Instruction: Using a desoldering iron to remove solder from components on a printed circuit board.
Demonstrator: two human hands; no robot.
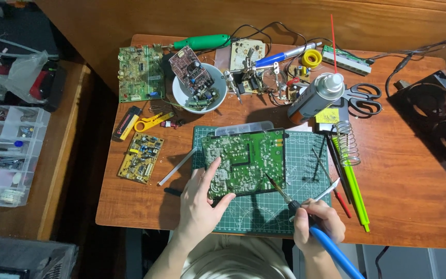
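A wooden bench point(398, 170) is carrying a green cutting mat point(264, 212) near its front edge, and a large green circuit board point(246, 161) is lying solder side up on that mat, its long axis running left to right. The left hand point(201, 204) is gripping the board's lower left corner, thumb under the edge and fingers spread on top. The right hand point(318, 225) is closed around the blue handle of a soldering iron point(305, 217), with a thin metal tool also pinched in the fingers. The iron is slanting up and to the left, its tip sitting at the board's lower right edge. The board is lying just ahead of both hands, the left touching it, the right standing off by the iron's length.
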